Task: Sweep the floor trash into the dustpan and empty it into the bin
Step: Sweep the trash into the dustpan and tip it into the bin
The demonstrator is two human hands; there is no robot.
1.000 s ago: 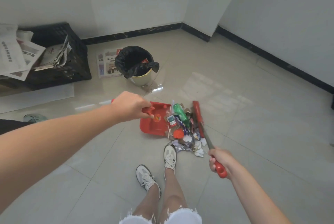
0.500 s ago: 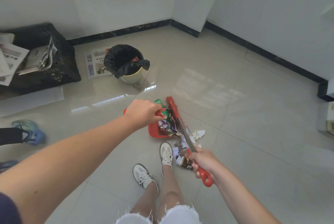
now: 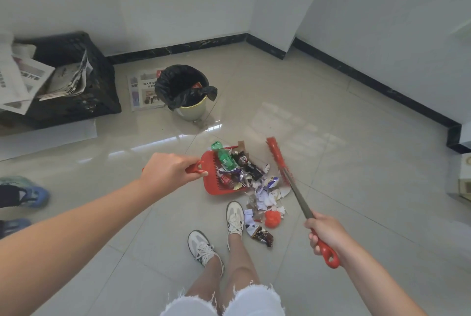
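Left hand [image 3: 167, 171] grips the dustpan [image 3: 216, 183], right hand [image 3: 327, 233] the brush [image 3: 276, 156]; short low strokes should gather remaining scraps [image 3: 265, 198].

Forearms: bare on both sides, no sleeve in view, no watch or ring visible on the left hand [image 3: 167, 171] or right hand [image 3: 327, 233]. Legs: bare from the thigh to the shoes. Shorts [image 3: 224, 301]: white denim, frayed hem with loose threads. Shoes [image 3: 234, 216]: low white sneakers, grey toe panels, white laces, dark side stripes; one pair, both visible.
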